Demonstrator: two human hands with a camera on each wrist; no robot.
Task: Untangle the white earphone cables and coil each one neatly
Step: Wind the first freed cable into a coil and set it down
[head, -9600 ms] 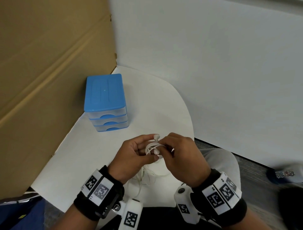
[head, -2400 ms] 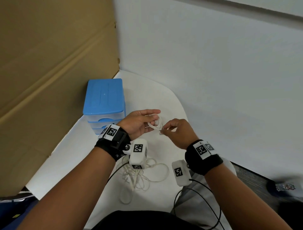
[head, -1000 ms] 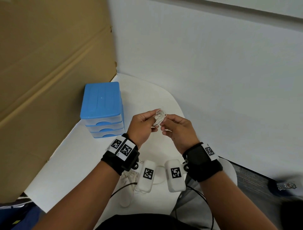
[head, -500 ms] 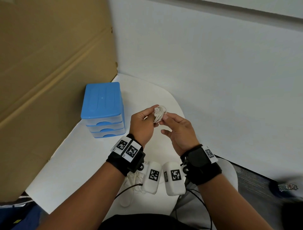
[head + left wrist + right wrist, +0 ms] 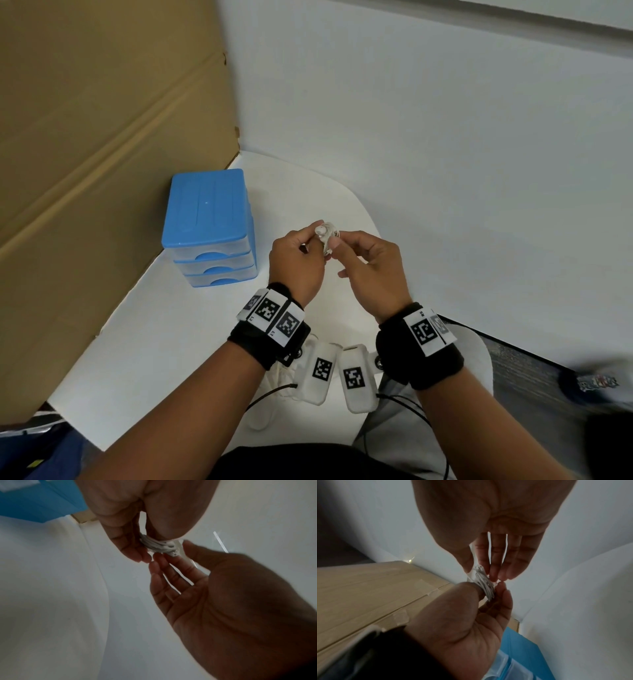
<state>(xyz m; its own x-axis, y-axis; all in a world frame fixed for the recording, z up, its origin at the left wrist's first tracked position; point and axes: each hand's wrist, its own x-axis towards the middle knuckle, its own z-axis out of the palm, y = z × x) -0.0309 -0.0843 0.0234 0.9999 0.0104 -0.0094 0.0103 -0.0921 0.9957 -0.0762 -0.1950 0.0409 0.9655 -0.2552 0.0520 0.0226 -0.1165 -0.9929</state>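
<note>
A small, tightly wound coil of white earphone cable is held up above the white table, between both hands. My left hand pinches the coil between thumb and fingers. My right hand meets it from the right, with thumb and index finger pinching the coil's upper end and the other fingers nearly straight. A second white earphone cable lies loose on the table under my wrists, mostly hidden by the wrist cameras.
A blue three-drawer box stands on the table left of my hands. A cardboard sheet walls off the left side and a white wall the back and right. Black camera cables hang near my lap.
The loose loops of a few seconds ago are now a tight bundle. In the last second both hands stayed together on it, and the right fingers shifted onto the coil's end.
</note>
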